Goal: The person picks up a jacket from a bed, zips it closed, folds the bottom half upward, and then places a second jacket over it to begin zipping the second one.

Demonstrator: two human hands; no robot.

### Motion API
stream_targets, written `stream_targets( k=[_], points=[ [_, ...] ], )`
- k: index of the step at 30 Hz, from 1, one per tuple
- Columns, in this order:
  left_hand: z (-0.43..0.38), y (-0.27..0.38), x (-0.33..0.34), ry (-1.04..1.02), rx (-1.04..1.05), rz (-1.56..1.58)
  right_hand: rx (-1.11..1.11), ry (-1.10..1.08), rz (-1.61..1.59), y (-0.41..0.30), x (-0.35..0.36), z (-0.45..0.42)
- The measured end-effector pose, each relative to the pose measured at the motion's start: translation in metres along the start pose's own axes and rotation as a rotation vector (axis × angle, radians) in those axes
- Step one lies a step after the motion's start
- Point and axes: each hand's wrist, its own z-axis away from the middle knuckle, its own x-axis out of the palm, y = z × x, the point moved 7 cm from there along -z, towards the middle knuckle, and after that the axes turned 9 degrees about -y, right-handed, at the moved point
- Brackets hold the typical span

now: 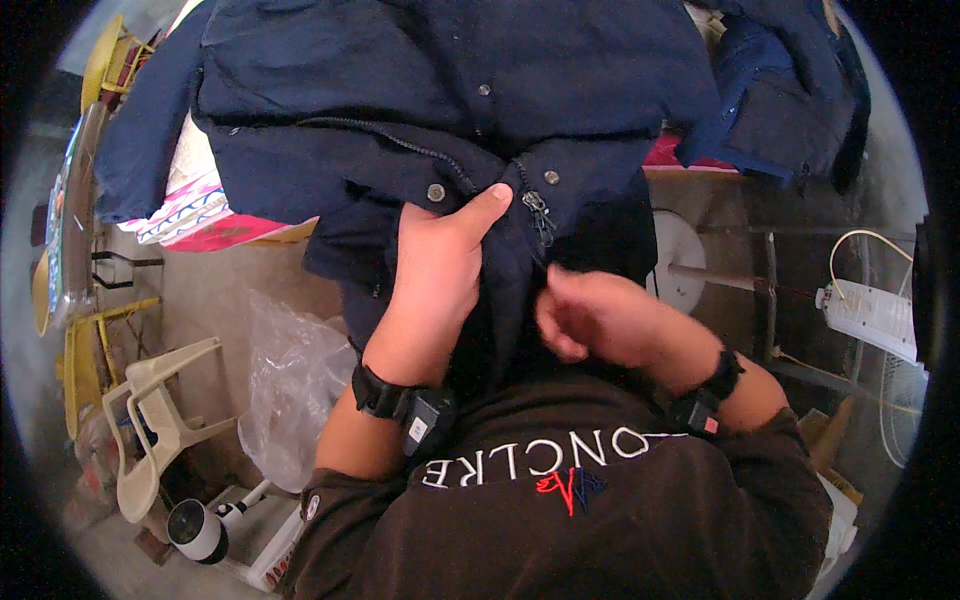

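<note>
A dark navy jacket [315,161] lies spread out before me, with metal snap buttons and a zipper. My left hand [442,262] grips the jacket's lower front edge, thumb on top near a snap and its fingers hidden under the cloth. The metal zipper slider [536,210] hangs just right of that thumb, on the opposite front edge. Below the slider is my right hand [600,315], blurred, its fingers curled; whether it pinches a thread or some cloth cannot be made out.
Under the jacket shows a table with a pink patterned cover [225,231]. Clear plastic sheeting [281,382], a cream plastic chair [161,420] and a black-and-white cylindrical device [196,531] are at left. At right stand a white round disc [679,262], metal framing and a white device [870,315].
</note>
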Motion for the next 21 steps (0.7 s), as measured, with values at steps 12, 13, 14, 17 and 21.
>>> stream_targets(
  k=[12,13,14,17,21],
  points=[
    [0.007,0.018,0.000,-0.210,0.059,0.012,-0.894,0.271,1.787,-0.140,0.074,0.020],
    [0.007,0.016,-0.002,-0.240,0.038,0.070,-0.893,0.270,1.786,-0.142,0.069,0.016],
    [0.007,0.014,-0.004,-0.239,0.038,0.071,-0.925,0.226,1.817,-0.142,0.068,0.013],
    [0.007,0.011,-0.010,-0.264,-0.011,0.151,-1.023,0.144,1.855,-0.142,0.068,0.005],
    [0.008,0.021,-0.016,-0.189,-0.039,-0.124,-0.944,0.135,1.861,-0.141,0.062,0.000]
  ],
)
